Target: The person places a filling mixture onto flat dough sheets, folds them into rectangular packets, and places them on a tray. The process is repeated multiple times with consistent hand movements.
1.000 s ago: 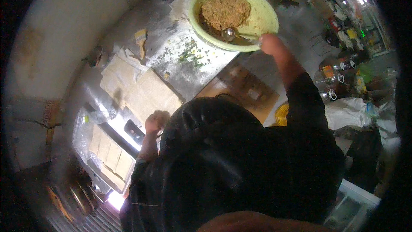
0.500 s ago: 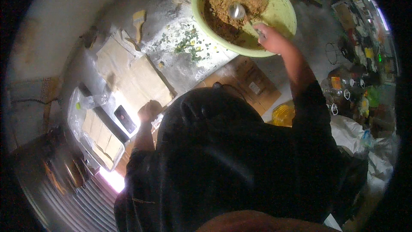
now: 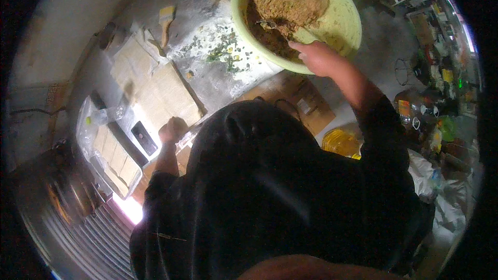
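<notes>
My right hand [image 3: 314, 56] is closed round the handle of a metal spoon [image 3: 266, 23]. The spoon's head is down in the left near part of the minced filling [image 3: 295, 1], which is brownish with green flecks. A large pale yellow-green basin [image 3: 346, 8] holds this filling, heaped toward its far side. At the near edge of a stack of pale flat dough sheets [image 3: 165, 92], my left hand [image 3: 174, 129] is curled closed; its fingers are partly hidden, and I cannot see what they hold, if anything.
White flour and chopped greens [image 3: 225, 52] lie on the grey table between basin and dough. A brush [image 3: 166, 23] lies beyond the sheets. A phone [image 3: 143, 138] and a plastic-lined tray [image 3: 139, 172] with dough pieces sit left. Nearer are a cardboard box [image 3: 306, 105] and yellow oil bottle [image 3: 340, 142].
My right hand has moved left and nearer, drawing the spoon from the middle of the filling to its left near side. My left hand stays beside the dough stack. The view has shifted slightly.
</notes>
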`<state>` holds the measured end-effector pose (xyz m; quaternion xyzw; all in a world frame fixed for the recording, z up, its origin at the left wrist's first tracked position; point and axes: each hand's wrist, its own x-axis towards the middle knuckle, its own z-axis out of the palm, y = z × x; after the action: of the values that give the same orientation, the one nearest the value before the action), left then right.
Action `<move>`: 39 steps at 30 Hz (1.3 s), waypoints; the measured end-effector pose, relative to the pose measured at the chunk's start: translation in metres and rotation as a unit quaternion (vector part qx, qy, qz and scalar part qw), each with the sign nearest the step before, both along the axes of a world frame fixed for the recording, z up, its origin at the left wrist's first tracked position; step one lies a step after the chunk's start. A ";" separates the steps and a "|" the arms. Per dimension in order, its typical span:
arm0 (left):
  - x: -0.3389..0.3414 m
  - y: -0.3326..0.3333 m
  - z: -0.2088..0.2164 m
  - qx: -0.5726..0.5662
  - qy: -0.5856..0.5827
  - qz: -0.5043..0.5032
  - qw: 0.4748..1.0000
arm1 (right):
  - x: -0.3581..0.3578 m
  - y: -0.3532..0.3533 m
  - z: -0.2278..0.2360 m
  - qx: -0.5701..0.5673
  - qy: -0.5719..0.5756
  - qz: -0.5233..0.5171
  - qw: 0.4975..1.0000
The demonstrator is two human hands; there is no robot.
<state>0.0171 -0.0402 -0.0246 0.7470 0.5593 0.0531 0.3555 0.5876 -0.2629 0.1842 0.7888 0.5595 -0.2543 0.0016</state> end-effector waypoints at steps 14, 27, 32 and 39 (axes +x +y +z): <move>0.002 -0.008 0.003 -0.163 -0.099 0.220 0.957 | -0.002 -0.006 0.008 0.008 0.039 -0.013 0.999; -0.009 -0.007 -0.023 -0.042 -0.166 0.070 0.983 | -0.001 -0.016 0.017 -0.007 0.046 -0.016 0.999; -0.003 -0.007 -0.011 -0.039 -0.160 0.070 0.984 | 0.025 -0.023 0.005 0.006 0.042 -0.061 0.997; 0.003 -0.008 0.001 -0.128 -0.151 0.184 0.963 | 0.018 -0.037 -0.004 0.021 0.141 -0.034 0.989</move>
<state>0.0205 -0.0486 -0.0231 0.5627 0.6291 0.1575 0.5126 0.6056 -0.2999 0.1806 0.7631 0.5325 -0.3516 -0.1023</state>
